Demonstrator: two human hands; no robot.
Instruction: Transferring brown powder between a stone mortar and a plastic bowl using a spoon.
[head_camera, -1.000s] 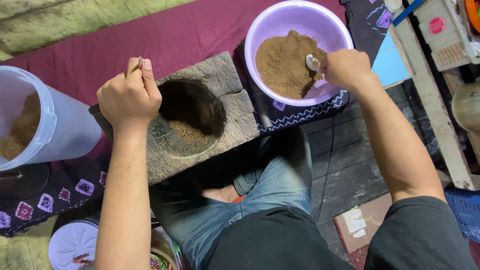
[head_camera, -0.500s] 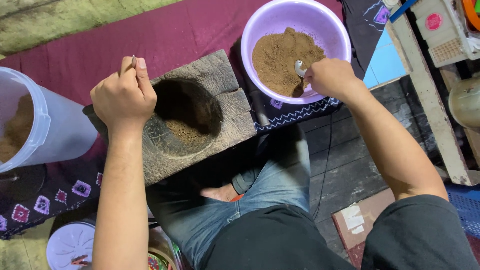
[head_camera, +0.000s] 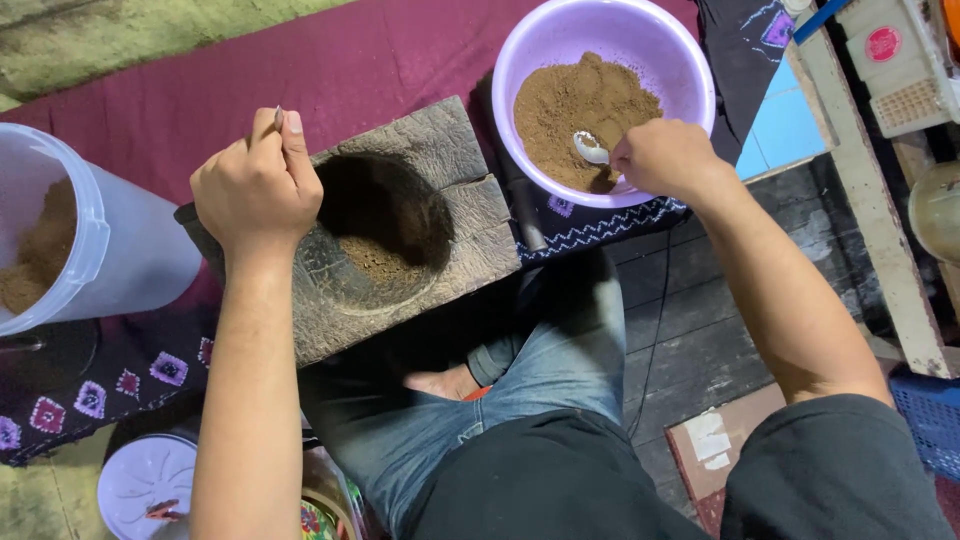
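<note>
So compared to a second ago, the spoon (head_camera: 590, 148) has slid back toward the near side of the powder and turned bowl-up, and the right hand (head_camera: 662, 158) has pulled in toward the rim with it. The right hand is curled shut around the spoon's handle, with the spoon head lying on the brown powder (head_camera: 583, 106) inside the lilac plastic bowl (head_camera: 690, 70).

The left hand (head_camera: 256, 192) has barely budged. It's a closed fist gripping a thin dark stick (head_camera: 279, 117) that pokes out above the thumb, parked over the left edge of the wooden mortar block (head_camera: 440, 215). There's a little brown powder at the bottom of its hollow.

Further out, a clear tub (head_camera: 120, 250) with more brown powder sits on the left, all on a maroon cloth (head_camera: 330, 70). A white lid (head_camera: 140, 480) is down by the knee.
</note>
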